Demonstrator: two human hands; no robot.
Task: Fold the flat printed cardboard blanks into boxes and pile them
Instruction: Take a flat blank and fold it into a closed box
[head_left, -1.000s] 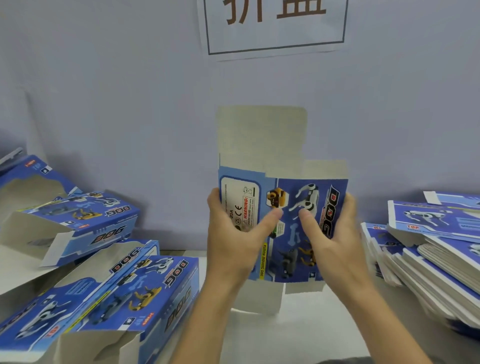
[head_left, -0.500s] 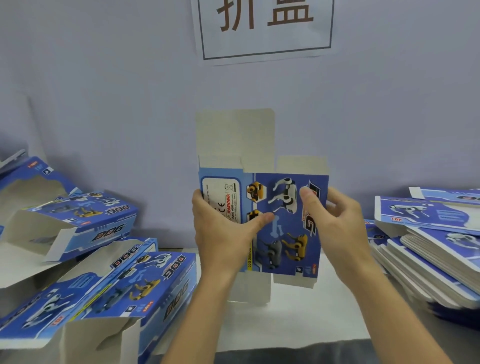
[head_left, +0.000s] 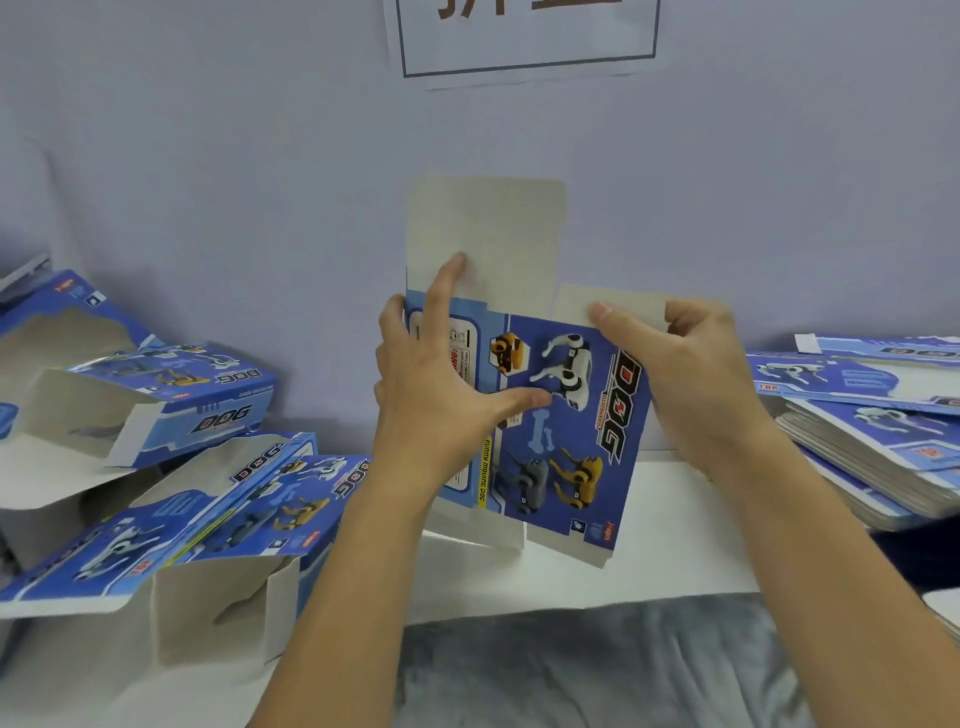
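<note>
I hold a blue printed cardboard blank (head_left: 566, 436) upright above the table, its grey inner flaps sticking up and down. My left hand (head_left: 436, 395) grips its left panel, thumb across the printed face and index finger stretched up onto the tall grey top flap (head_left: 498, 234). My right hand (head_left: 685, 384) grips the right edge, thumb pressing on the small grey side flap (head_left: 623, 306). The blank is partly opened into a sleeve and tilts slightly to the right.
Folded blue boxes (head_left: 171, 514) lie piled at the left, open ends toward me. A stack of flat blanks (head_left: 872, 431) sits at the right. The white table (head_left: 675, 545) ends at a grey cloth (head_left: 597, 670). A paper sign (head_left: 524, 36) hangs on the wall.
The blank has swung open and tilted. My left index finger moved up onto the top flap, and my right hand shifted up to the top right flap.
</note>
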